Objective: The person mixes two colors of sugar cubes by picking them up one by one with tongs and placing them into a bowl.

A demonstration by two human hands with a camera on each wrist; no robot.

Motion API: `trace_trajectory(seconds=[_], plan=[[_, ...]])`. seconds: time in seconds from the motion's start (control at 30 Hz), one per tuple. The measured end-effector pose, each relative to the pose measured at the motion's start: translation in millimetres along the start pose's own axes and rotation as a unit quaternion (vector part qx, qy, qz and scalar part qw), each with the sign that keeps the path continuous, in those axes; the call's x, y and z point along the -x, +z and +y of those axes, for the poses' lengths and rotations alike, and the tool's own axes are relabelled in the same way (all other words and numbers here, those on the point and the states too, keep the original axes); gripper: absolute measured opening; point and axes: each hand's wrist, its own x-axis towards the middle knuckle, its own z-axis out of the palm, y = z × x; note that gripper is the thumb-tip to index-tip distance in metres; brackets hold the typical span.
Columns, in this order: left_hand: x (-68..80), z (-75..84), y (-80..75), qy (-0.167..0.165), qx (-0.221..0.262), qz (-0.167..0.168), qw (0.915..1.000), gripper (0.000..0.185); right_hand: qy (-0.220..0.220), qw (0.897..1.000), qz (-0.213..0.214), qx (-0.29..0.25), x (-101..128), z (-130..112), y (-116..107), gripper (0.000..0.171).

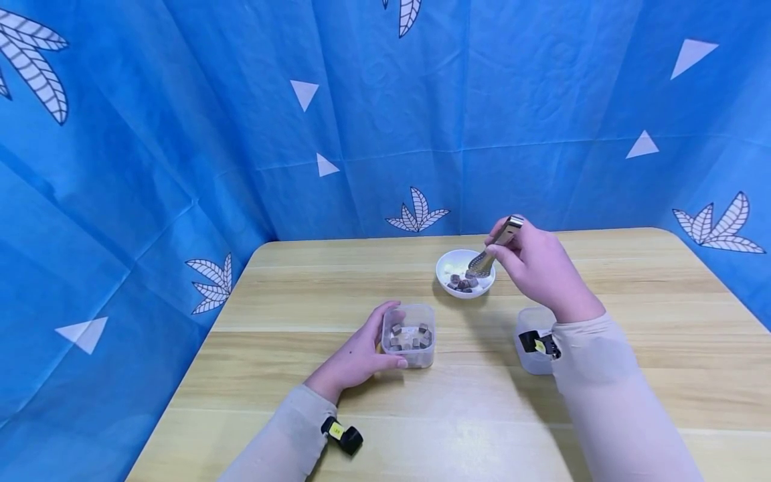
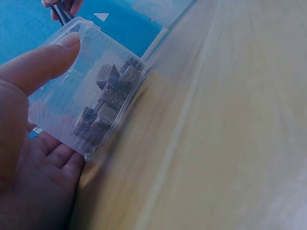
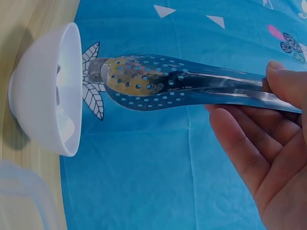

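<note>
My right hand [image 1: 538, 264] grips metal tongs [image 3: 148, 81] with perforated, spoon-shaped ends, thumb on one side and fingers on the other. A greyish-brown cube [image 3: 97, 70] shows at the tongs' tips, just outside the bowl's rim in the right wrist view. Those tips overlap a white bowl [image 1: 442, 276], where several dark brown cubes [image 1: 462, 284] lie. My left hand [image 1: 355, 351] holds a clear plastic container [image 1: 425, 359] on the table, thumb on its near side and fingers round the far side. Several brown cubes [image 2: 112, 97] rest on the container's bottom.
A second clear plastic container [image 1: 533, 363] stands to the right, partly hidden under my right wrist and its camera [image 1: 538, 343]. The wooden table [image 1: 289, 301] ends at a blue curtain [image 1: 253, 100] behind and on the left.
</note>
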Motion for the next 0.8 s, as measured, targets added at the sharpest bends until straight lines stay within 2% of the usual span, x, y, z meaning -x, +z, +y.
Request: trace_trajectory(seconds=[0.27,0.47,0.63,0.8], plan=[[0.2,0.2,0.6,0.0,0.002,-0.002,1.0,0.107,0.023,1.0,-0.018,0.002,0,-1,-2,0.012],[-0.3,0.7,0.2,-0.001,0.0,-0.002,1.0,0.106,0.023,1.0,-0.017,-0.003,-1,-3,-3,0.012],[-0.8,0.6,-0.2,0.002,-0.006,-0.003,1.0,0.105,-0.002,1.0,-0.018,-0.025,1,-7,1,0.013],[-0.4,-1.1,-1.2,0.003,-0.008,-0.002,1.0,0.105,-0.05,0.995,-0.05,-0.075,2,-24,17,0.017]])
